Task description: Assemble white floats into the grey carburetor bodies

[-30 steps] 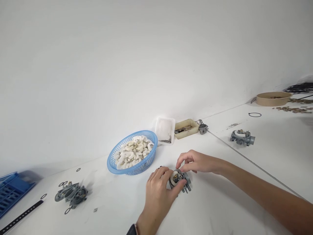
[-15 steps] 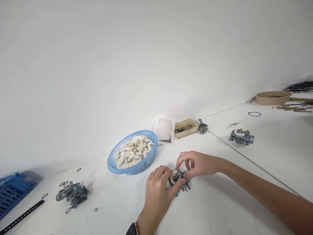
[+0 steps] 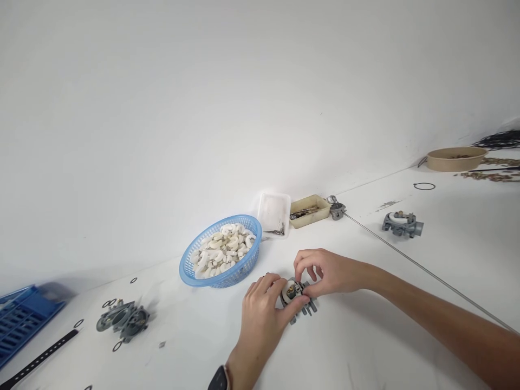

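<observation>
Head view: left hand (image 3: 264,311) fingers wrapped around small carburetor (image 3: 296,295), right hand (image 3: 325,271) fingertips pinched on its top.

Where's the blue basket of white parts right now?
In the head view, the blue basket sits on the white table left of centre, just beyond the left hand, beside the clear tray.

You've got open white table (image 3: 365,346) in front of and to the right of your hands, nothing on it until the thin metal rod (image 3: 426,270) that cuts diagonally across the right side. Just behind your hands the blue basket (image 3: 221,257) blocks the way, with 2 small trays (image 3: 292,214) beyond it against the wall. Going left, a grey carburetor body (image 3: 123,319) and loose black rings (image 3: 117,345) sit in the path.
</observation>
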